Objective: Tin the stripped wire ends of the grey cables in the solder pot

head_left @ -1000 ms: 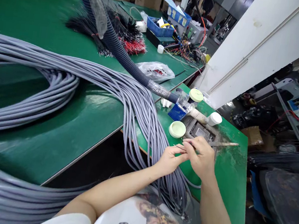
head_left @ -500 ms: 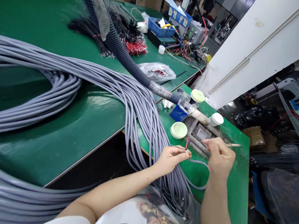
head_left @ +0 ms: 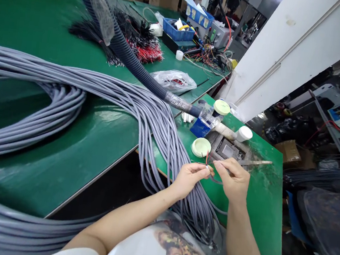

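My left hand (head_left: 189,178) pinches the stripped end of a grey cable (head_left: 216,181). Thin coloured wires (head_left: 207,158), red and black among them, fan out above its fingertips. My right hand (head_left: 234,180) is closed, thumb against forefinger, at the side of these wires. It seems to grip one or more of them, though the fingers hide most of that. Just beyond the hands lie a light green dish (head_left: 201,148) and a soldering pot (head_left: 227,150) set in a grimy frame. A pale flat stick (head_left: 257,163) rests across the frame's near right part.
A thick bundle of grey cables (head_left: 161,122) runs over the green table (head_left: 107,136) and hangs down beside my left arm. A ribbed hose (head_left: 134,63) slants down to the pot. White and yellow-lidded jars (head_left: 244,133) stand behind it. Blue bins (head_left: 178,31) sit farther back.
My right hand has moved left, from above the pot's near edge to the wires at my left fingertips. The wires are now spread differently. My view has shifted slightly.
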Demonstrator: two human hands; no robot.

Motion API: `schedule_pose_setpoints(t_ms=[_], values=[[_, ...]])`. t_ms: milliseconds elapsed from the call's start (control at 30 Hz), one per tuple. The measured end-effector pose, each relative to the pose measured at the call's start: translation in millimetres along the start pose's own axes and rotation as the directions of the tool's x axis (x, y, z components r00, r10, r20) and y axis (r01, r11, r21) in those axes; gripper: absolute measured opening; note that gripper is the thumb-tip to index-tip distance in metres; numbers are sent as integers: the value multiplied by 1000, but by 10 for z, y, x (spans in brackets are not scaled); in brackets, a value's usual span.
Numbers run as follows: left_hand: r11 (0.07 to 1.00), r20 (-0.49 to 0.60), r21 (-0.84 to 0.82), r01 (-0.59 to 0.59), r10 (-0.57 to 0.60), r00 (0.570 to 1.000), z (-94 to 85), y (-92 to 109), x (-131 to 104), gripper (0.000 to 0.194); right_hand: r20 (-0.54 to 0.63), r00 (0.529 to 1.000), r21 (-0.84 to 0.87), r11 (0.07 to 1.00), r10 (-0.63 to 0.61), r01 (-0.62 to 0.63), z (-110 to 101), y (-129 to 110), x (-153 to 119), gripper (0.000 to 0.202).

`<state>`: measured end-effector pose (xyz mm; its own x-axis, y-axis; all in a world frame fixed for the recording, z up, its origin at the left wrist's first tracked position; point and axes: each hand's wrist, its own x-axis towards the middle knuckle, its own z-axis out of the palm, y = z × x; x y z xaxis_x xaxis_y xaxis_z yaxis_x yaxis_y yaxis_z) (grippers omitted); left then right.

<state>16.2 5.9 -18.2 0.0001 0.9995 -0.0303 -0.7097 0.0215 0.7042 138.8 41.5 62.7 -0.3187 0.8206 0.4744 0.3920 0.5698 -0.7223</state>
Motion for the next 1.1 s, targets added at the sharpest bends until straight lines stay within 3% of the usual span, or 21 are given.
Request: schedule_pose_setpoints(t_ms=[133,267,433,533,667,767,833,900,933,1000,1100], values=[[977,26,-176,120,-118,993,-33,93,4,29,206,972,-155,977,-111,145,-370,59,117,21],[886,91,-394,243,-226,970,-32,226,-2,31,461,844,-222,885,-275,410,-594,76,224,41],[765,201,-565,311,-238,950,39,324,-17,25,565,662,-211,690,-492,692,-409,38,170,46],[748,208,-589,304,-223,952,71,343,-26,22,522,628,-212,625,-578,751,-256,79,106,41],[785,211,-535,313,-235,949,73,351,-26,27,413,680,-188,674,-606,715,-88,189,32,30],[866,179,-435,248,-187,966,29,352,-23,30,266,761,-137,758,-592,637,11,224,13,24],[951,137,-270,150,-117,984,-33,341,-25,32,94,849,-110,842,-520,528,40,217,55,23],[1000,81,22,-11,9,997,-122,308,-31,31,-88,923,-101,925,-375,366,40,213,147,22],[974,72,191,-118,106,992,-173,281,-34,29,-155,945,-102,956,-289,276,35,221,207,21],[815,149,471,-337,303,941,-274,211,-34,21,-214,968,-99,989,-129,110,30,269,334,22],[545,383,621,-563,416,825,-388,99,-20,15,-177,984,-56,998,26,-36,68,411,494,25]])
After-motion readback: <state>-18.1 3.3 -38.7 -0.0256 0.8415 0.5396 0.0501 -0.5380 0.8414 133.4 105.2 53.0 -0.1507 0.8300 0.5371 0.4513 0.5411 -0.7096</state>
